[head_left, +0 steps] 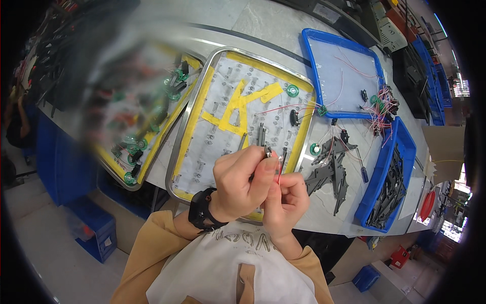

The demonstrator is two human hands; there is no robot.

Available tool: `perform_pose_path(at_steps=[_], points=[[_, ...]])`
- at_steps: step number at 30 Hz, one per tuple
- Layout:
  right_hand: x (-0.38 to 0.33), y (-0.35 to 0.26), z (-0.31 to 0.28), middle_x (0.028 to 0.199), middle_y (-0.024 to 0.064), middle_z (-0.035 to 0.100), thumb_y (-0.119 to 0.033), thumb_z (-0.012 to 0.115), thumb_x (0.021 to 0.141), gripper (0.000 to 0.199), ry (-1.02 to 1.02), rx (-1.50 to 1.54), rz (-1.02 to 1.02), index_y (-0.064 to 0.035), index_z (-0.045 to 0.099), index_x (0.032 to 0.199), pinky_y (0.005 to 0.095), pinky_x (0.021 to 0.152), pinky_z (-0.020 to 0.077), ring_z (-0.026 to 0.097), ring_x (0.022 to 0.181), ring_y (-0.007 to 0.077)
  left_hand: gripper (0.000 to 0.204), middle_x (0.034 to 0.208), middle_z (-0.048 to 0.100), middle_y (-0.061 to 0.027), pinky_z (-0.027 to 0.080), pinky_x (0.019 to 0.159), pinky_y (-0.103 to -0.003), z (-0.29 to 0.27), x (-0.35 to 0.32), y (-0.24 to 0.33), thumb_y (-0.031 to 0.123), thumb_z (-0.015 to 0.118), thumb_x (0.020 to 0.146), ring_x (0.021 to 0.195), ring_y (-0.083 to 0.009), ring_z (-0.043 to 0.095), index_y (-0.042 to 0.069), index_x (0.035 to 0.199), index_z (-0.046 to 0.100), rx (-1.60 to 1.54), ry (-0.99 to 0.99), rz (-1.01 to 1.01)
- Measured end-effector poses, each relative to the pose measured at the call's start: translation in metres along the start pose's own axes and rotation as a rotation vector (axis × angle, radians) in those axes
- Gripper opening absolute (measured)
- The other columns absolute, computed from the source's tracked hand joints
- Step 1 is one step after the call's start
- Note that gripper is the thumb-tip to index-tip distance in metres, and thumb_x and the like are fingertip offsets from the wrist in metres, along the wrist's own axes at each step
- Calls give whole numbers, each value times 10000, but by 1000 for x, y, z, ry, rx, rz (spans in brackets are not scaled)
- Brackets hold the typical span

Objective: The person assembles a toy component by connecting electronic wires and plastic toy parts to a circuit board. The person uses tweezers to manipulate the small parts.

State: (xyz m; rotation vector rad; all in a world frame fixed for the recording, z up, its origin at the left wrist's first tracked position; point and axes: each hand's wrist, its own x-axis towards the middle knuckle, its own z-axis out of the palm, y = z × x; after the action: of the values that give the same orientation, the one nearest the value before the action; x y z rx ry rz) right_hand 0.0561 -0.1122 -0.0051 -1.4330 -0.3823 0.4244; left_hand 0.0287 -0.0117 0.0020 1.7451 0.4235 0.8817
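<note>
My left hand [243,182], with a black watch on its wrist, pinches a small dark part [267,151] between thumb and forefinger over the near edge of a metal tray [202,86]. My right hand [286,200] is closed just to its right and holds a thin red wire [280,172] that runs up to the part. The two hands touch. The tray has a white sheet with yellow tape and rows of small parts. What lies under the hands is hidden.
A second taped tray [147,167] with green round parts lies to the left, partly blurred. A blue tray [310,55] with wired parts sits at the back right. A blue bin [377,187] of black plastic pieces stands right, with loose black pieces [329,172] beside it.
</note>
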Motion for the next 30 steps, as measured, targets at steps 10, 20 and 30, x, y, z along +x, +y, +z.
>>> perform_pose_path(at_steps=[10, 20, 30], points=[[16, 8, -2, 581, 58, 515, -4, 636, 741, 101, -8, -337, -376, 23, 603, 833, 222, 428, 343, 436, 458, 104, 159, 582, 569, -76, 417, 420, -254, 5, 2, -10, 87, 543, 819, 476, -137, 562, 0, 687, 535, -162, 4, -154], [20, 2, -4, 527, 32, 438, -9, 672, 691, 71, 23, -508, -447, -10, 621, 741, 245, 389, 298, 391, 425, 122, 358, 772, 617, -97, 457, 609, -220, 5, 6, -5, 229, 327, 938, 660, -82, 561, -25, 802, 539, -673, -91, -470], [26, 2, -1, 662, 69, 569, 21, 632, 727, 127, 25, -506, -390, 14, 585, 845, 231, 430, 358, 464, 476, 120, 389, 887, 612, -145, 473, 733, -269, 6, 5, -7, 266, 322, 943, 797, -158, 594, -59, 985, 530, -593, -105, -463]])
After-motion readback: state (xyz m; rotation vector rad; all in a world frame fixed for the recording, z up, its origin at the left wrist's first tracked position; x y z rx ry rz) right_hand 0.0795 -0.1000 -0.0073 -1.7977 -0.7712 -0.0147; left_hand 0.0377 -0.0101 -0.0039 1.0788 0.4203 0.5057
